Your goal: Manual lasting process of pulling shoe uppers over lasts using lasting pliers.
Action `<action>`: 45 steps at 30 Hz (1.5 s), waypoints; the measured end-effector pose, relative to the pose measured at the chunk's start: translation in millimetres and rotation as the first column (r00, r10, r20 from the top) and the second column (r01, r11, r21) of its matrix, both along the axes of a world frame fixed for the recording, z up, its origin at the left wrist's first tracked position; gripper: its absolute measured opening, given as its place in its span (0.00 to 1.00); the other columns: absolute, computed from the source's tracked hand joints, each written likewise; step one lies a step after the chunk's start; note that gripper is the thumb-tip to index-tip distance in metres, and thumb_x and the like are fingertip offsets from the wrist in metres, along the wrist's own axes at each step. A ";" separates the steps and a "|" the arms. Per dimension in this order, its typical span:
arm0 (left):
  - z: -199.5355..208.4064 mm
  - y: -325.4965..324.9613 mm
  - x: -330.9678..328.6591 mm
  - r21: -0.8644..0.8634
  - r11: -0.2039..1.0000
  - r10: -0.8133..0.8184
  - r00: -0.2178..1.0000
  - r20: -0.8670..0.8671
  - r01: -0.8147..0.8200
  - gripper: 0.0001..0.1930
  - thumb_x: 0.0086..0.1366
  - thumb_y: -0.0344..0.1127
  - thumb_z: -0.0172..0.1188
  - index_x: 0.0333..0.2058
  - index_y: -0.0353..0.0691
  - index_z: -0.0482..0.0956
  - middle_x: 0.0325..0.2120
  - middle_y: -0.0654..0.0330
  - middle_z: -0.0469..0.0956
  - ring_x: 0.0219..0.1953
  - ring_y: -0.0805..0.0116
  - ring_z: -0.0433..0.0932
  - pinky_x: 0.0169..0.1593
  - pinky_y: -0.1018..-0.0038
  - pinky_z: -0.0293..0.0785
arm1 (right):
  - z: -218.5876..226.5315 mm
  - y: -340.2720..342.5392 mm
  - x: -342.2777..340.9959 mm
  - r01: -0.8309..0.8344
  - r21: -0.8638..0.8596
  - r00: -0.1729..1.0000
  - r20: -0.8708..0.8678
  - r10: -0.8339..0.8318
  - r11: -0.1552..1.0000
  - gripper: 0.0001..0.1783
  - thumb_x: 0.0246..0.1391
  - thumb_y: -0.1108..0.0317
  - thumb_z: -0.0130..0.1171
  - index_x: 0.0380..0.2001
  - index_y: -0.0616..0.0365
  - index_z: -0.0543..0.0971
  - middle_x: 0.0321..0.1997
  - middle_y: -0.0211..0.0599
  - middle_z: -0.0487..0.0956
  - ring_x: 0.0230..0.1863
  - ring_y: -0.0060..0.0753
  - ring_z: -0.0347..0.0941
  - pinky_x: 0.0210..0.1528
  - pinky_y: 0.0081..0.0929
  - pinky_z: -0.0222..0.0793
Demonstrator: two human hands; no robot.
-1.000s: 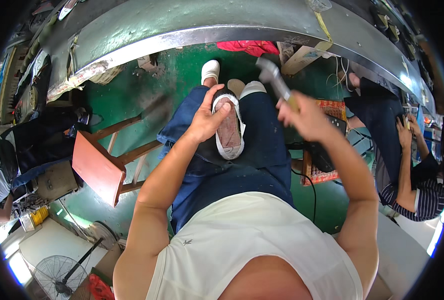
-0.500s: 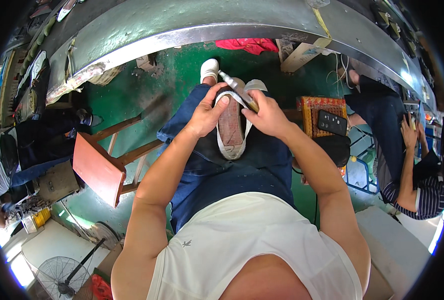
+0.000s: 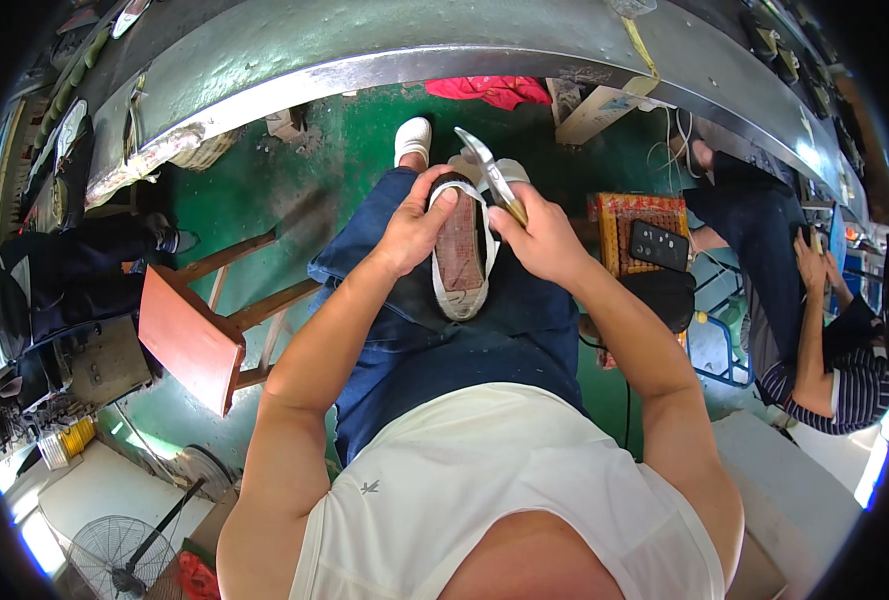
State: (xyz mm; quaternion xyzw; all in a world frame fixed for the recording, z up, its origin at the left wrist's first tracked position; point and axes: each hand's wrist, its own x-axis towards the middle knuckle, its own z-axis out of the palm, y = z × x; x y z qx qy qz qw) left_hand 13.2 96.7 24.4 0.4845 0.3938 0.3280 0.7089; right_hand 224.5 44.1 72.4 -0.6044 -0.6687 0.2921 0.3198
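A shoe upper on a last [image 3: 459, 262] rests sole up on my lap, its reddish-brown bottom ringed by white material turned over the edge. My left hand [image 3: 410, 232] grips it near the far end, thumb pressed on the bottom and fingers round the side. In my right hand [image 3: 543, 236] is a pair of metal pliers [image 3: 491, 170], its bent head pointing up and away from me beside the shoe's right edge. The far end of the shoe is dark. Whether the jaws pinch any material cannot be made out.
A metal-edged workbench [image 3: 365, 72] curves across the far side. To my left stands a reddish stool [image 3: 193, 338]; a fan [image 3: 125, 550] is behind it. At right, a black phone-like device [image 3: 659, 246] lies on a woven seat [image 3: 620, 225]. People sit on both sides.
The pliers have swung more upright, and their head now points farther away and stands clear of my left hand. My left hand keeps its hold on the shoe.
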 end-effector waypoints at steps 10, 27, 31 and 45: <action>-3.3 1.7 -3.8 -0.031 0.999 -0.034 0.998 0.053 0.036 0.27 0.77 0.50 0.49 0.68 0.47 0.58 0.55 0.58 0.73 0.58 0.69 0.70 0.62 0.72 0.67 | -10.6 -46.5 -11.7 -0.413 -0.631 0.687 -0.689 -0.231 0.656 0.18 0.70 0.61 0.52 0.53 0.63 0.75 0.43 0.33 0.82 0.41 0.24 0.77 0.38 0.22 0.72; -33.6 13.7 -16.4 0.088 0.995 0.031 0.997 0.072 -0.038 0.20 0.74 0.34 0.56 0.62 0.41 0.70 0.50 0.62 0.77 0.52 0.74 0.73 0.58 0.75 0.70 | -49.7 -23.9 -1.5 -0.084 -0.197 0.996 0.016 0.089 0.977 0.15 0.64 0.61 0.58 0.38 0.65 0.76 0.32 0.57 0.81 0.36 0.65 0.77 0.39 0.51 0.73; -21.4 10.0 -13.9 0.032 0.999 0.034 0.995 0.097 -0.037 0.21 0.73 0.32 0.56 0.62 0.41 0.70 0.50 0.63 0.76 0.52 0.74 0.73 0.57 0.75 0.70 | -51.9 -31.3 3.3 -0.105 -0.057 0.988 0.108 0.111 0.993 0.14 0.63 0.62 0.58 0.40 0.64 0.75 0.35 0.57 0.81 0.36 0.63 0.78 0.39 0.52 0.73; 76.3 -39.0 -22.4 0.616 0.783 0.098 0.995 0.011 -0.083 0.45 0.56 0.24 0.72 0.68 0.35 0.54 0.63 0.43 0.65 0.64 0.50 0.70 0.65 0.58 0.67 | 35.6 -92.1 59.2 -0.482 -0.260 0.874 -0.201 0.441 0.837 0.22 0.58 0.70 0.63 0.56 0.59 0.78 0.32 0.40 0.80 0.29 0.38 0.77 0.38 0.30 0.73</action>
